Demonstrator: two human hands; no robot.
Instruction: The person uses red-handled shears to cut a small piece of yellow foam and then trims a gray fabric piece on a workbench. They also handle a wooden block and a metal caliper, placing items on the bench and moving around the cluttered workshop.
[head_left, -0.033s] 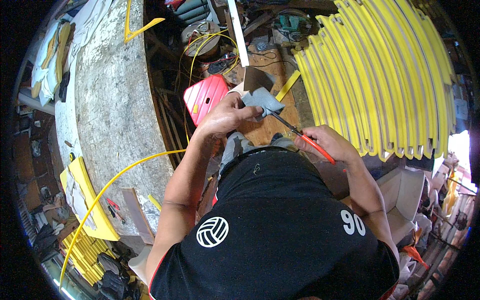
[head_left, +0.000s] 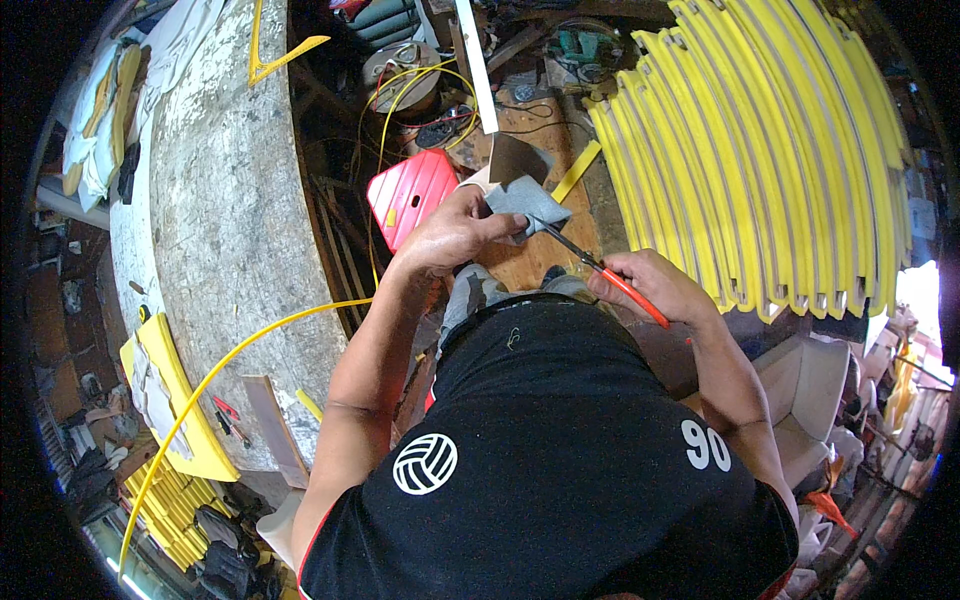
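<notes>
My left hand (head_left: 460, 230) grips a folded grey-blue piece of fabric or felt (head_left: 520, 198), its thumb pressed on the front. A dark, flat piece (head_left: 513, 152) and a pale piece (head_left: 474, 178) lie just beyond it. My right hand (head_left: 665, 280) is closed round red-handled scissors (head_left: 636, 297), whose dark blades reach up-left onto the grey piece; whether they are cutting into it cannot be made out. A pink plastic stool (head_left: 395, 200) is left of my left hand.
A worn worktable (head_left: 210, 200) runs down the left, with a yellow set square (head_left: 262, 70), cushion (head_left: 205, 452) and hose (head_left: 250, 338). Many curved yellow padded strips (head_left: 760, 160) stack at right. A white strip (head_left: 475, 60), coiled hoses and clutter are beyond; a beige seat (head_left: 800, 390) is lower right.
The grey piece in my left hand has shifted very slightly to the right. Otherwise nothing visibly differs.
</notes>
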